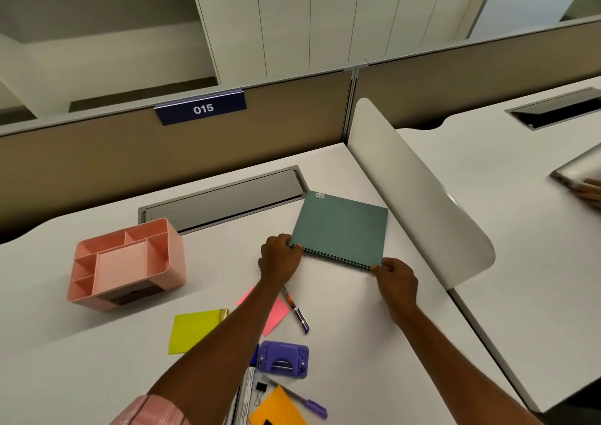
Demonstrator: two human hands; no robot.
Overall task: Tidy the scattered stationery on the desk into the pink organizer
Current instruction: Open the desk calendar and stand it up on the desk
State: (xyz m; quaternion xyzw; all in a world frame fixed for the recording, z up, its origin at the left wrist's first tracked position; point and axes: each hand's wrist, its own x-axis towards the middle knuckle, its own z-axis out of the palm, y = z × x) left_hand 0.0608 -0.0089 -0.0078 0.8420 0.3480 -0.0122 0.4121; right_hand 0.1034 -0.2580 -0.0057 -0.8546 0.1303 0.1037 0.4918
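A teal spiral notebook (pixel 341 227) lies flat at the desk's far right, beside the white divider. My left hand (pixel 279 257) grips its near left corner and my right hand (pixel 395 276) grips its near right corner, both at the spiral edge. The pink organizer (pixel 162 263) stands to the left with its compartments bare. Nearer me lie a yellow sticky pad (pixel 192 330), a pink sticky pad (pixel 278 315) partly under my left arm, a purple-capped pen (pixel 297 312), a purple hole punch (pixel 283 359), a black binder clip (pixel 260 389), a second purple pen (pixel 305 402), an orange pad (pixel 278 410) and a white marker (pixel 247 392).
A grey cable hatch (pixel 224 196) is set into the desk behind the notebook. A curved white divider (pixel 419 193) bounds the desk on the right. On the neighbouring desk, another person's hand (pixel 592 192) holds a silvery flat object at the frame's right edge.
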